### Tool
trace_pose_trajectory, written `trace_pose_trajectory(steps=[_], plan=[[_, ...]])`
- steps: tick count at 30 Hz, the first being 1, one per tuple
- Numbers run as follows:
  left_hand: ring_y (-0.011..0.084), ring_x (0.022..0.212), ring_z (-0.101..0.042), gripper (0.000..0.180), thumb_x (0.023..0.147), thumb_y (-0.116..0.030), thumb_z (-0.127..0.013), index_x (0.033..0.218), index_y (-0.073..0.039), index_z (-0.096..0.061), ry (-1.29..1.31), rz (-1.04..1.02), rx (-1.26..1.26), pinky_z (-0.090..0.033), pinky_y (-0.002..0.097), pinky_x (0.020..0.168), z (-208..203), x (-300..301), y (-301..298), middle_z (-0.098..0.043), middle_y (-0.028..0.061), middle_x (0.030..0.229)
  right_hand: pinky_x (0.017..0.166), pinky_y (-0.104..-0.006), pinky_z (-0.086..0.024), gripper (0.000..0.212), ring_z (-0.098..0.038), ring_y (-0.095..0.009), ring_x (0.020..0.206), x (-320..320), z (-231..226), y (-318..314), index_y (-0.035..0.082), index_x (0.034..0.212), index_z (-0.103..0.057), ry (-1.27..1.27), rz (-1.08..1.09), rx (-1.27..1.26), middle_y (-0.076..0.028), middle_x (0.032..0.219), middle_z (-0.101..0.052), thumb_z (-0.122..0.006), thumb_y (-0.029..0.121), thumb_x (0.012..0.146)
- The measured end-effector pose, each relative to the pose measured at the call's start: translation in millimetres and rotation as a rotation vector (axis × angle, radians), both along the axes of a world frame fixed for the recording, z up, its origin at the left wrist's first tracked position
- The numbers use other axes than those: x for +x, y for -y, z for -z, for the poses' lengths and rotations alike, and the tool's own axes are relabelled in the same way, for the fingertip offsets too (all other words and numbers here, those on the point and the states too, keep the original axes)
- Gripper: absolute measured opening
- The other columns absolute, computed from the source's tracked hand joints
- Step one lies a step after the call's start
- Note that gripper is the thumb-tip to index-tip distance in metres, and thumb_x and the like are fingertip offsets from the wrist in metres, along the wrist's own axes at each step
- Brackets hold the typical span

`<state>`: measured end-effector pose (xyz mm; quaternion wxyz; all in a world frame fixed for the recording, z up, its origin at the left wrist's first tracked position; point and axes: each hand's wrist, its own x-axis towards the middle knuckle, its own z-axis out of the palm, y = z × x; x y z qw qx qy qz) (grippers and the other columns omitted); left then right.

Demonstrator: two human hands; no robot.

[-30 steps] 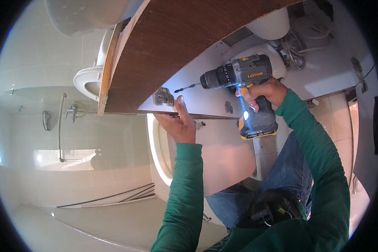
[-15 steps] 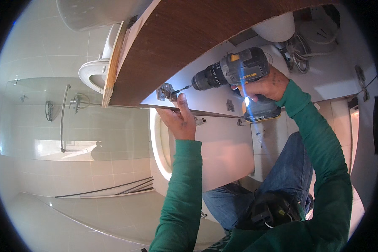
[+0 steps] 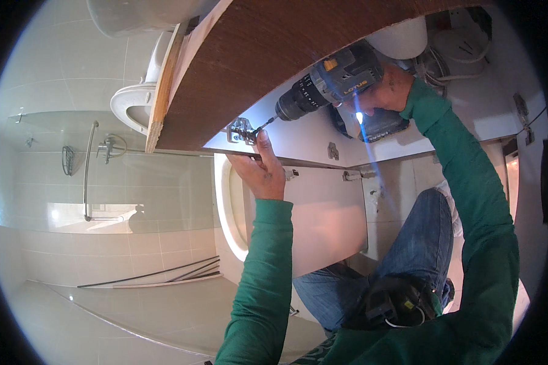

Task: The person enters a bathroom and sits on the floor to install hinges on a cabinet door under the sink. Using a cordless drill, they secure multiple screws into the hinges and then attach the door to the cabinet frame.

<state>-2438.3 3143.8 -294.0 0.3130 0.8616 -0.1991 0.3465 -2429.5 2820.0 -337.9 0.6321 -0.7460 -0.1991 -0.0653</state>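
My right hand [image 3: 389, 91] is wrapped round the grip of a black and grey cordless drill [image 3: 347, 70], whose work light is on. The drill points left and slightly down. Its thin bit [image 3: 266, 125] reaches to a metal cabinet hinge [image 3: 242, 130] on the white inner face of the cabinet. My left hand [image 3: 263, 173] is closed at the hinge from below, the thumb up against it beside the bit's tip. The other left fingers are partly hidden behind the cabinet edge. Whether a screw sits at the tip is too small to tell.
A brown wooden panel [image 3: 249, 55] overhangs the work, with a rough edge [image 3: 155, 115] at left. Below is a pale door panel [image 3: 326, 213] with hinges. Coiled hoses [image 3: 435, 64] lie inside the cabinet. A toilet [image 3: 137, 100] and a glass screen [image 3: 49, 182] stand at left.
The drill has tilted, its rear moving up and its battery end swinging right, while the bit stays at the hinge. My left hand has barely moved.
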Motion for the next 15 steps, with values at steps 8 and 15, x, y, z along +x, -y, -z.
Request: trace_pose_trajectory(steps=[8,15], plan=[[0.0197,0.1,-0.061,0.045,0.11,-0.033,-0.063,0.13,0.006,-0.052,-0.023,-0.032,-0.082,-0.051,0.0297,0.081,2.7,-0.9,7.0,-0.062,0.0158,0.115,0.061,-0.035,-0.057,0.031,-0.061,-0.016,0.051,11.7,-9.1,6.4,-0.002,0.105,-0.074,-0.306,-0.244,0.067,-0.009,0.078,-0.071,-0.08,0.02,0.084],[0.0263,0.114,-0.061,0.051,0.108,-0.026,-0.067,0.139,0.008,-0.046,-0.104,0.002,-0.117,-0.051,0.0354,0.095,-1.8,-3.4,5.1,-0.058,0.0211,0.127,0.049,-0.0338,-0.052,0.03,-0.06,-0.016,0.052,2.8,25.2,-18.1,-0.005,0.109,-0.07,-0.706,-0.592,0.721,-0.005,0.068,-0.061,-0.077,0.016,0.088]])
